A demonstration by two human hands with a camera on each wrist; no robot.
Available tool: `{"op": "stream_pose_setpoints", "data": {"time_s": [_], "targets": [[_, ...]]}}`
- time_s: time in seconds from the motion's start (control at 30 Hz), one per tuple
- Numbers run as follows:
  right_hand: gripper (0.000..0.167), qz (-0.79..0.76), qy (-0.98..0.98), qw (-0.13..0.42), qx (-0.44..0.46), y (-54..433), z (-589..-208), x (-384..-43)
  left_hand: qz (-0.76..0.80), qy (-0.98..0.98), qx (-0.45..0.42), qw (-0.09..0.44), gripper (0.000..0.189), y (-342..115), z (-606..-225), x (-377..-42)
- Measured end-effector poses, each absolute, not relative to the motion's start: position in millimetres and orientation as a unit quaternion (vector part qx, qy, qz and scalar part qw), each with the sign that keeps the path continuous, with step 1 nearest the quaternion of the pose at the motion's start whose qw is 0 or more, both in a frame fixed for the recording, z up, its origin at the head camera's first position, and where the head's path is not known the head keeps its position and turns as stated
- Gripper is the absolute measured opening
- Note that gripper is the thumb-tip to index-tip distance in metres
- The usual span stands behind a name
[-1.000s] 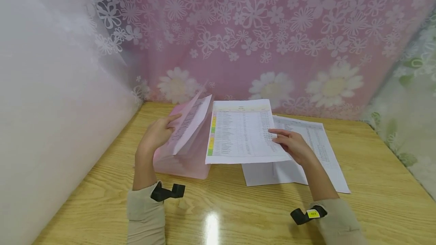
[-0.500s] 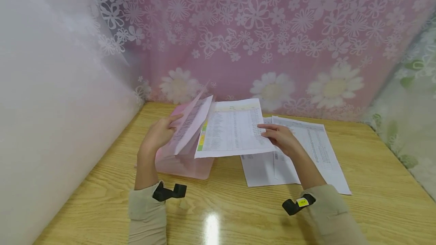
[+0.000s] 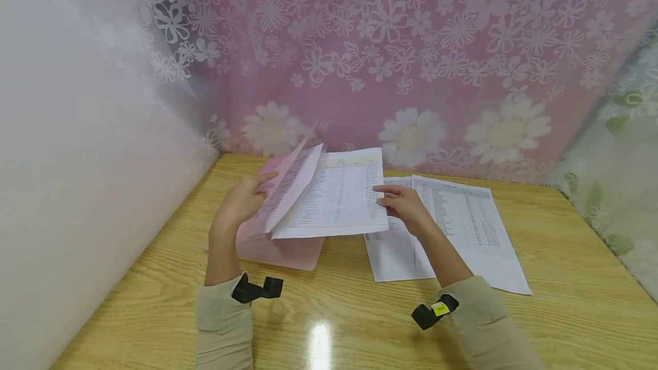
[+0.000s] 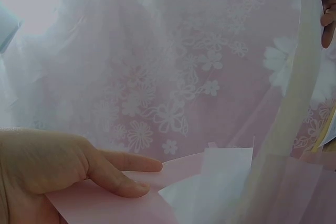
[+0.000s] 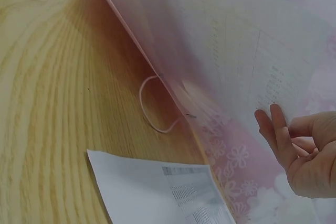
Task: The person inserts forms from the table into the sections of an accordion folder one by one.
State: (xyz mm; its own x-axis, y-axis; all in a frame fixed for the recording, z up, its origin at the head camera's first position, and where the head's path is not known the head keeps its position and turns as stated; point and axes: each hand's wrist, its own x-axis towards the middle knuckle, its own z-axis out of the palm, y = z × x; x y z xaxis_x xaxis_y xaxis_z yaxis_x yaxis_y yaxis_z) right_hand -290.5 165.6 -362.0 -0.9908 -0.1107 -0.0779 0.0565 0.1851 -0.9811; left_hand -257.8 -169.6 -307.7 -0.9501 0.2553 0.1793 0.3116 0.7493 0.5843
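Note:
A pink folder stands partly open on the table at the left, with white pages between its panels. My left hand holds one pink panel of it; the left wrist view shows thumb and finger at that panel's edge. A printed sheet is pinched at its right edge by my right hand. The sheet's left part goes in behind the folder's pages and is hidden there. A thin elastic loop hangs from the folder's edge in the right wrist view.
Two printed papers lie overlapping on the wooden table, one nearer the middle and one further right. A pink flowered curtain hangs at the back, and a pale wall borders the left.
My right hand has moved left with the printed sheet, whose coloured left edge has slid behind the folder's pages. More of the papers on the table shows. My left hand has barely moved.

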Motion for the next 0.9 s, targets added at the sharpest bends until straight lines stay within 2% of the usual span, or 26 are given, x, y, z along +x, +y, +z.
{"op": "stream_pose_setpoints", "data": {"time_s": [0.4, 0.67, 0.9], "targets": [[0.036, -0.645, 0.764, 0.028, 0.001, 131.3, -365.7, -287.7, -0.314, -0.936, -0.152, 0.049, 0.048, -169.8, -310.5, -261.9], [0.037, -0.676, 0.736, 0.03, -0.013, 113.6, -369.8, -287.5, -0.328, -0.93, -0.154, 0.056, 0.048, -170.2, -309.4, -259.3], [0.041, -0.693, 0.717, 0.06, -0.036, 103.2, -372.3, -288.3, -0.327, -0.931, -0.153, 0.053, 0.048, -172.0, -311.5, -263.2]]}}
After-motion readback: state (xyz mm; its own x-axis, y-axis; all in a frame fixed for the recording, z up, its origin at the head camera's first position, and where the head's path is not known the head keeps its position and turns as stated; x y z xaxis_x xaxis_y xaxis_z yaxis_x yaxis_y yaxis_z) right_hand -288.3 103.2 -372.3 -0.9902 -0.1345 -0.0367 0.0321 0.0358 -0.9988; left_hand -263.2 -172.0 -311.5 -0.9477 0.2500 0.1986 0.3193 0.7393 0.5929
